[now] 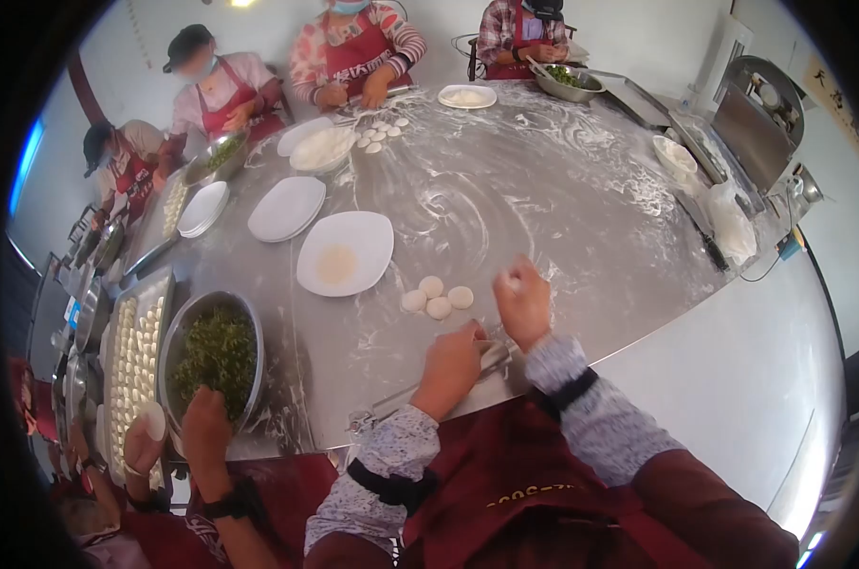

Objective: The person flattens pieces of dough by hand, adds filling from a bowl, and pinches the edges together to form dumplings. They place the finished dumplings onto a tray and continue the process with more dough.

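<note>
My left hand [451, 370] is closed around a dough piece at the table's near edge, most of which its fingers hide. To its right and a little farther out, my right hand [524, 302] is raised with curled fingers, a small whitish piece showing between them. Several small round dough pieces [438, 307] lie on the floured metal table [562, 228], just beyond my left hand. A metal bar [391, 403] lies along the near edge beside my left wrist. A white plate [353, 248] with a pale powdery patch stands farther left.
At the left, a co-worker's hands [204, 427] are at a bowl of chopped greens [257, 379], beside a tray of dumplings [116, 379]. Stacked plates [287, 209] and a flour plate [322, 149] stand beyond. Several people work across the table. A plastic bag [730, 223] lies right.
</note>
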{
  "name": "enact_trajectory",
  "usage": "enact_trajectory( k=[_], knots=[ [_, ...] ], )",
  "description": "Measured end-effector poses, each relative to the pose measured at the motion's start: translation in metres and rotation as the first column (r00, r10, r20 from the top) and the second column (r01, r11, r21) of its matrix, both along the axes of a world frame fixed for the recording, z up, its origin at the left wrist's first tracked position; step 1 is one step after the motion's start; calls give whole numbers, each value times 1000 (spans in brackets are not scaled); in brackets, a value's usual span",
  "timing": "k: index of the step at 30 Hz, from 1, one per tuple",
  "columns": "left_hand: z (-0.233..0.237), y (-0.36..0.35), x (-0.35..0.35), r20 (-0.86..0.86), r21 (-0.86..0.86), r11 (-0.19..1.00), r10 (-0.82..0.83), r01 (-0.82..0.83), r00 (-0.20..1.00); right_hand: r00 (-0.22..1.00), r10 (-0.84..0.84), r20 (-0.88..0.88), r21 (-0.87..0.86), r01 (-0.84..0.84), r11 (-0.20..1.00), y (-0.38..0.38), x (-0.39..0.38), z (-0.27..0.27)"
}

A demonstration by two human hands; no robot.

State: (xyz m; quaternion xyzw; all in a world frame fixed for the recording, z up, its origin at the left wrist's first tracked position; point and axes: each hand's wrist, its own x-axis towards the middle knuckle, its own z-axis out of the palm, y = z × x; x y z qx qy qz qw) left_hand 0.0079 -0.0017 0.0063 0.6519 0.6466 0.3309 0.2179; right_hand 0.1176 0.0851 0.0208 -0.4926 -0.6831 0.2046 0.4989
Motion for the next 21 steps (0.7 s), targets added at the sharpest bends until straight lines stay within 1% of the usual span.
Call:
enact_trajectory(
  k=[1,3,5,6,8,9,11,12,13,15,16,18,19,21],
  knots=[
    [3,3,5,-48,6,999,49,-49,998,999,15,-29,-17,-16,1000,9,-12,2],
    [-4,10,5,-16,39,996,81,-80,997,998,35,-56,-33,-37,999,9,-16,5],
    [-6,14,1,-116,10,1000,-28,29,993,1000,-3,-6,-111,3,994,-2,-4,8],
    [-7,12,-2,-112,12,1000,-22,24,993,1000,2,-1,-108,-2,994,-11,8,7],
    [-8,6,-11,-74,15,999,-44,45,996,997,3,-76,-174,-16,985,-30,28,3],
    [-6,5,-14,-74,10,999,-48,49,996,997,-2,-77,-178,-12,984,-30,28,4],
    [-6,-4,-11,96,-42,999,35,-31,995,1000,4,-30,-85,-6,996,-34,32,3],
    [-4,-6,-7,83,-54,998,30,-26,996,999,-4,-32,-24,3,1000,-24,21,3],
    [-2,-4,-2,79,-50,999,26,-22,997,999,-8,-36,-21,7,1000,-11,9,3],
    [2,1,8,-7,-15,996,87,-87,996,1000,3,-5,-87,-3,996,6,-10,4],
    [1,2,8,-8,-13,996,91,-91,996,1000,7,-7,-84,-7,996,4,-10,5],
    [-6,9,5,-25,84,996,40,-37,999,999,-27,-22,-21,27,999,0,-6,4],
    [-10,9,1,-21,88,995,46,-44,999,1000,-21,-18,-17,21,1000,-7,1,4],
    [-18,6,-12,-84,91,995,-43,51,996,999,-12,-34,-115,8,993,-27,23,7]
  ],
)
